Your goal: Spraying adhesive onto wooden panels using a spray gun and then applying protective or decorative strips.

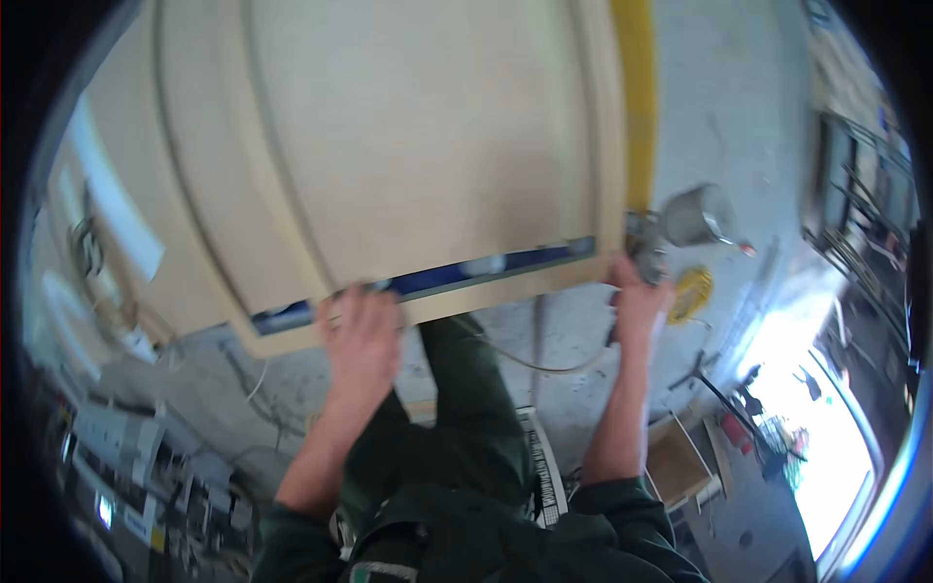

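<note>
A large pale wooden panel with raised framing strips spreads out in front of me. My left hand lies over its near rail, fingers bent round the edge; they are slightly blurred. Along that rail, inside the frame, a dark blue strip shows. At the panel's near right corner my right hand is closed round a spray gun, whose handle is mostly hidden by the fingers. The gun's grey metal cup tilts out to the right. A thin hose curves below the panel toward the right hand.
A yellow strip runs along the panel's right side. On the grey concrete floor lie a yellow coil and an open wooden box. Metal equipment crowds the lower left; a bright opening is at right.
</note>
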Demonstrator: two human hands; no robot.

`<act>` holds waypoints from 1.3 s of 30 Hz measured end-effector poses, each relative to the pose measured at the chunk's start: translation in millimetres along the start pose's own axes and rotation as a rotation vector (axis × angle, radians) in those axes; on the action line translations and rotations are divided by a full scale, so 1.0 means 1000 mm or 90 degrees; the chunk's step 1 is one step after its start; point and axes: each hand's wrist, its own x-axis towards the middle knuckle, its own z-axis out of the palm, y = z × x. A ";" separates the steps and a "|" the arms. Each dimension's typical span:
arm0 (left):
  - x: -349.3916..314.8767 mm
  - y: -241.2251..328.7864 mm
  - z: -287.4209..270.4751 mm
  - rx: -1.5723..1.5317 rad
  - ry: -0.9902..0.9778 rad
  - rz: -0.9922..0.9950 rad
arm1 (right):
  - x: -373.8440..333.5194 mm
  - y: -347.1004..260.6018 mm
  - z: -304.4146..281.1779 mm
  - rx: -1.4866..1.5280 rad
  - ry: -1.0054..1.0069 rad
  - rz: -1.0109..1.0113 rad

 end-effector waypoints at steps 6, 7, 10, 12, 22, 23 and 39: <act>0.000 -0.011 0.000 0.011 0.059 0.042 | 0.002 0.012 0.010 0.206 -0.007 -0.090; 0.003 -0.013 0.001 0.008 0.060 0.048 | 0.002 0.011 0.011 0.215 -0.003 -0.086; 0.005 -0.022 -0.003 -0.024 0.042 0.066 | -0.001 0.007 0.013 0.231 -0.021 -0.065; 0.006 -0.025 -0.001 -0.029 0.061 0.086 | -0.001 0.006 0.013 0.236 -0.035 -0.053; 0.020 -0.019 -0.030 0.004 -0.115 0.118 | 0.025 0.075 0.030 -0.071 0.142 -0.313; 0.026 -0.028 -0.038 0.044 -0.208 0.086 | 0.012 0.053 0.040 0.033 0.014 -0.151; 0.282 0.183 -0.006 0.145 -0.062 0.835 | 0.006 0.039 0.018 0.129 0.064 -0.165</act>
